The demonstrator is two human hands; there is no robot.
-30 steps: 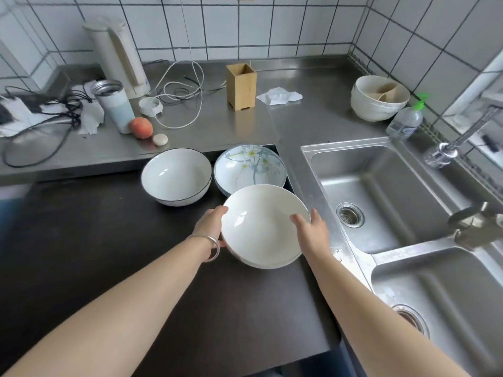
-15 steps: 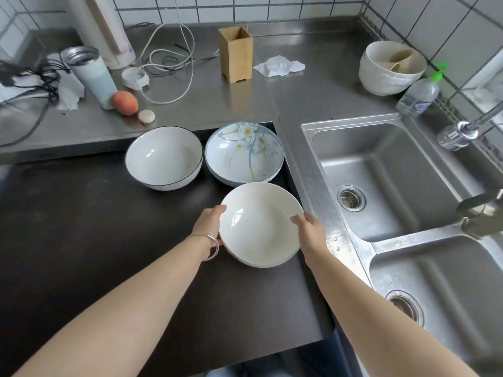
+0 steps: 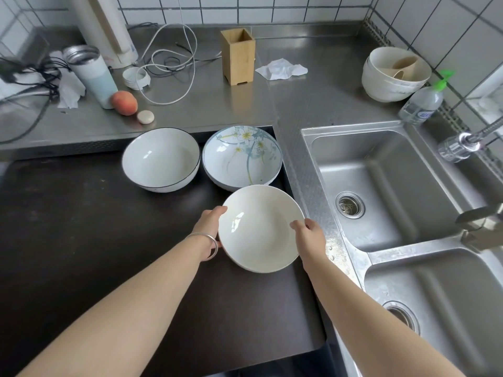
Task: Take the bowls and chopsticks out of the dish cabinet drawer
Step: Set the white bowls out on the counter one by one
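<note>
Plain white bowl (image 3: pixel 260 227) — held by its rim over the dark countertop (image 3: pixel 81 227), near that surface's right edge and just in front of the floral bowl (image 3: pixel 242 157). Left hand (image 3: pixel 208 227) grips the left rim, thumb over the lip; right hand (image 3: pixel 309 236) grips the right rim, fingers curled round its edge. Whether the base already rests on the surface cannot be told. Black-rimmed bowl (image 3: pixel 161 159) stands beside the floral one, the two nearly touching.

Risks, as judgement:
- The white rim appears to overlap the floral bowl's near edge in view; set down a little too far forward, glazed rim would knock glazed rim and could chip.
- The bowl is close to the step up to the steel sink surround (image 3: pixel 313 213); a drift rightward could leave it tilted on that ledge.
- Water drops show on the steel by the right hand — wet fingers on smooth glaze could slip.
- No chopsticks are visible; that part of the task looks undone.

Surface and room: dark matte top set lower than the steel counter (image 3: pixel 206 104); double sink (image 3: pixel 381 186) to the right; white tiled walls. Behind: wooden holder (image 3: pixel 238 57), peach (image 3: pixel 123 102), tumbler (image 3: pixel 91 74), loose white cable (image 3: pixel 174 61), stacked cream bowls (image 3: pixel 394 74), soap bottle (image 3: pixel 423 102).
</note>
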